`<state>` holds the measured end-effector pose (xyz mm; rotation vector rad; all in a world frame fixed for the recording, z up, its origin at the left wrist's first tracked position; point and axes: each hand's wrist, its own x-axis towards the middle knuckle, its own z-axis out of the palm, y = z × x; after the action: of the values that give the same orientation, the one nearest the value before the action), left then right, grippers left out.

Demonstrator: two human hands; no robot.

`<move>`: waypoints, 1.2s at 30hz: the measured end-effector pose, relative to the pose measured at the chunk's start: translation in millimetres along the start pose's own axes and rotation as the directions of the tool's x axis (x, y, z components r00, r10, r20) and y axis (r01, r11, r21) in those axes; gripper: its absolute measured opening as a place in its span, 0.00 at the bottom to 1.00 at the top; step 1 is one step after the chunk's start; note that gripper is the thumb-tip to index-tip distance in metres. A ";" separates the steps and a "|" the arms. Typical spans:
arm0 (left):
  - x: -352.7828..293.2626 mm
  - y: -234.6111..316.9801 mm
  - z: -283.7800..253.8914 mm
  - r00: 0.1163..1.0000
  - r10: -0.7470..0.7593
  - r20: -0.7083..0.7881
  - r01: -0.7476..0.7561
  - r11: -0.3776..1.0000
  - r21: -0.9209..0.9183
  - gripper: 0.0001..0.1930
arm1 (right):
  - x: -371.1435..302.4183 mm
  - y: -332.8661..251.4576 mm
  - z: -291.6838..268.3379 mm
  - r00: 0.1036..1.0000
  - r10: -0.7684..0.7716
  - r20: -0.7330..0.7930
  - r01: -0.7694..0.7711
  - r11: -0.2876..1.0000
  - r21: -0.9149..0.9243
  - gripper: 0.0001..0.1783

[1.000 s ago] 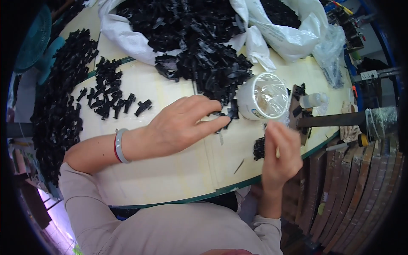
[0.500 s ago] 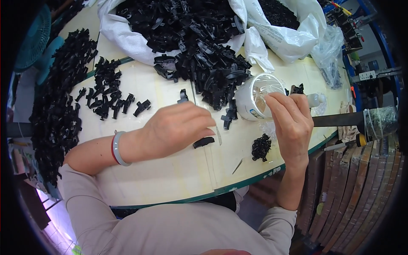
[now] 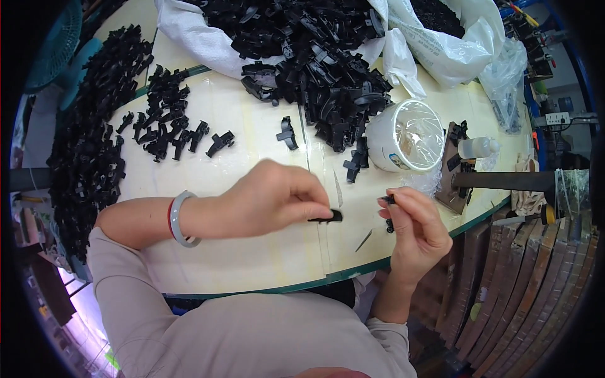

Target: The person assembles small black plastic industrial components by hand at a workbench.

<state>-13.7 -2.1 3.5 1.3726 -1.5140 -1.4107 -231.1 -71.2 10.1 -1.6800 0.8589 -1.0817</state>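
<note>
My left hand (image 3: 274, 198) pinches one end of a short, dark, curved black plastic part (image 3: 334, 216) just above the table. Facing it, my right hand (image 3: 419, 230) holds a tiny black plastic piece (image 3: 389, 200) between thumb and fingertips. Under that hand a small heap of black pieces (image 3: 390, 225) is mostly hidden. A thin pointed metal sliver (image 3: 363, 240) lies on the table just left of my right hand. Beyond my hands stands a white tub (image 3: 384, 142) with clear film over its mouth, a black clip-like part (image 3: 357, 160) beside it.
A large heap of black parts (image 3: 321, 69) spills from a white sack (image 3: 201, 41) at the back. More clips (image 3: 167, 120) lie on the left, beside a long dark pile (image 3: 88, 151). A metal bar (image 3: 504, 181) and a small bottle (image 3: 479, 148) are at the right.
My left hand has moved right and taken up the curved black part from the table. My right hand has come down from the tub's front to the small heap and now pinches a tiny piece.
</note>
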 end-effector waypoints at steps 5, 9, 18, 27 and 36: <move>10.9 -4.9 1.8 0.975 -0.206 0.081 0.201 0.673 -0.712 0.14 | -10.7 13.1 16.3 0.987 -0.163 0.000 0.162 0.981 -0.108 0.12; 7.6 -12.2 5.4 0.980 -0.169 0.101 0.182 0.590 -0.786 0.14 | -11.2 14.3 29.0 0.966 -0.250 0.059 0.257 0.944 -0.206 0.13; 8.7 -13.8 3.7 0.979 -0.152 0.135 0.200 0.586 -0.785 0.14 | -11.9 14.6 35.4 0.963 -0.259 0.072 0.268 0.941 -0.205 0.13; 9.3 -14.1 3.9 0.977 -0.167 0.130 0.206 0.618 -0.759 0.14 | -7.6 13.0 35.0 0.926 -0.350 0.140 0.377 0.873 -0.311 0.14; 4.6 -13.1 1.5 0.985 -0.171 0.033 0.139 0.658 -0.740 0.13 | -5.8 10.0 42.7 0.953 -0.286 0.102 0.303 0.910 -0.282 0.16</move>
<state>-12.8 -4.3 -10.3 0.9916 -0.6290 -1.8122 -194.3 -55.3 -8.6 -2.1356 0.7722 -1.1384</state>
